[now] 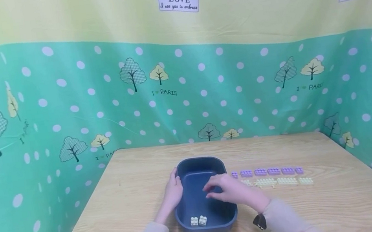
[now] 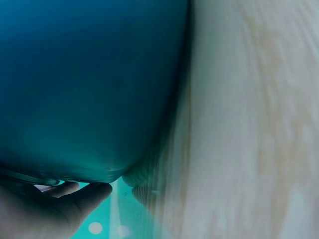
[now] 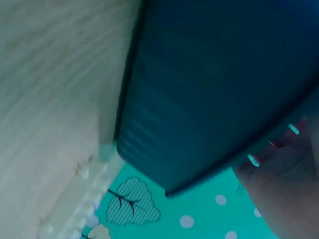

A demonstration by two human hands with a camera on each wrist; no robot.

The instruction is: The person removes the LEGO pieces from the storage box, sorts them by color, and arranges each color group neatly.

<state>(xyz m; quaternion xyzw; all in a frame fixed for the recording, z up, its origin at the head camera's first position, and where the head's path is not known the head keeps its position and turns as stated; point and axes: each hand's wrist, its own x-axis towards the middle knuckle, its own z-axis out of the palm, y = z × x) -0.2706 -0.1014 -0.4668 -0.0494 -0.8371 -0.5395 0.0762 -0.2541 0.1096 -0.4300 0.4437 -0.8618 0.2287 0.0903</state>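
Observation:
A dark blue rectangular tub [image 1: 195, 190] stands on the table in the head view. My left hand [image 1: 173, 192] holds its left rim; in the left wrist view that hand [image 2: 52, 209] lies against the far end of the tub's wall [image 2: 89, 94]. Over the tub's right side hovers my right hand [image 1: 230, 190], thumb and fingers bent loosely and apart, with nothing seen between them. Two small white toy bricks, one [image 1: 194, 221] beside the other [image 1: 202, 220], lie on the tub floor at the near end. The right wrist view shows fingers [image 3: 291, 154] beyond the rim.
Right of the tub, a row of purple toy bricks [image 1: 260, 172] lies behind a row of pale yellow ones [image 1: 287, 181]; my right forearm partly covers the yellow row. The wooden table [image 1: 137, 174] meets a green polka-dot curtain [image 1: 177, 105] at the back and sides.

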